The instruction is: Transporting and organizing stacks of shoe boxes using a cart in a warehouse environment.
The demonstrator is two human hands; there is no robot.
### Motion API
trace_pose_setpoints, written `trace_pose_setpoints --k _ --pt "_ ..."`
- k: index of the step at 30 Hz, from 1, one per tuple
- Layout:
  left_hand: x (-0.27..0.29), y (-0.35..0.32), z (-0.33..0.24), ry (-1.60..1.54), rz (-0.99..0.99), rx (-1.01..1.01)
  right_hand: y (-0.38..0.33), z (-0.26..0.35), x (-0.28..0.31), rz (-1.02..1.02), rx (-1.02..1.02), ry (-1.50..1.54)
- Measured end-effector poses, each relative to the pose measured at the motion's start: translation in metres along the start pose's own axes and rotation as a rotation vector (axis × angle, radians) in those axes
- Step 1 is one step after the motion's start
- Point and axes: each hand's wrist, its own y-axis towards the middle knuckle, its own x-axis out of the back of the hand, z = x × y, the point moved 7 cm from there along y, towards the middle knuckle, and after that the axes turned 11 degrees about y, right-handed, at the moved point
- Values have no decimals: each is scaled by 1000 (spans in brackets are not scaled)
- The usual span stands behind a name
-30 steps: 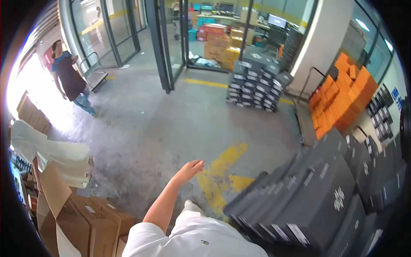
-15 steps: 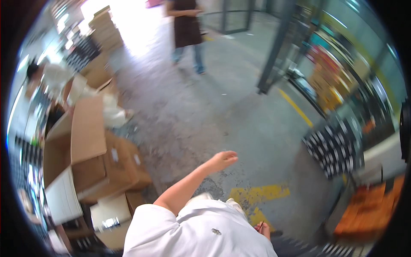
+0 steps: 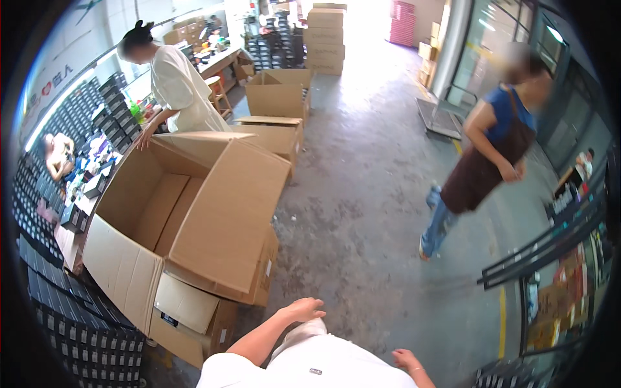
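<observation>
My left hand (image 3: 303, 310) hangs out in front of me over the grey concrete floor (image 3: 362, 213), fingers loosely apart and holding nothing. It is nearest the right side of a big open cardboard box (image 3: 194, 220) with its flaps spread. My right hand (image 3: 406, 359) swings low at my right side, fingers loosely curled and empty; only part of it shows above my white shirt.
A person in white (image 3: 174, 84) leans at the box's far corner. A person in a blue top and dark apron (image 3: 485, 155) walks on the right. Stacks of dark small boxes (image 3: 71, 304) line the left; more cartons (image 3: 278, 94) stand behind. Dark railings (image 3: 550, 246) at right.
My view has swung further left: the big open box now fills the left, the aproned person has shifted from top centre to the right. My left arm stays out front, empty.
</observation>
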Motion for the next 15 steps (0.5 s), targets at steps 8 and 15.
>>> trace_pose_setpoints --k 8,15 --pt "220 146 -52 -67 -264 -319 21 373 -141 499 639 -152" --pt "322 320 15 55 -234 -218 162 510 -8 114 736 -251"
